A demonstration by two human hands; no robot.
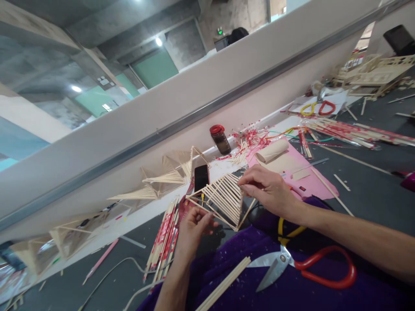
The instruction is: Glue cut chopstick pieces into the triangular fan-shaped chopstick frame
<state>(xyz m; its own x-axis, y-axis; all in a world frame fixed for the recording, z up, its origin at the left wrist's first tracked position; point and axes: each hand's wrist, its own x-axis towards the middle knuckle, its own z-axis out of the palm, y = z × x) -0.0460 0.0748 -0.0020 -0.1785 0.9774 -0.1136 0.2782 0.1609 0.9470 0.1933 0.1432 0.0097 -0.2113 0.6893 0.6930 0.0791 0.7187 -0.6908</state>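
A slatted frame of thin wooden sticks is held up over the table's near edge. My right hand pinches its upper right corner between thumb and fingertips. At its lower left side my left hand has curled fingers and thumb closed around a long edge stick. Large scissors, with one red and one yellow handle, lie with parted blades on the purple cloth over my lap. Beside them rests a small bundle of plain sticks.
Behind the frame are a phone and a dark bottle with a red lid. Wrapped chopsticks lie at left, more at right. Other stick structures stand along the partition. A paper roll rests on pink sheeting.
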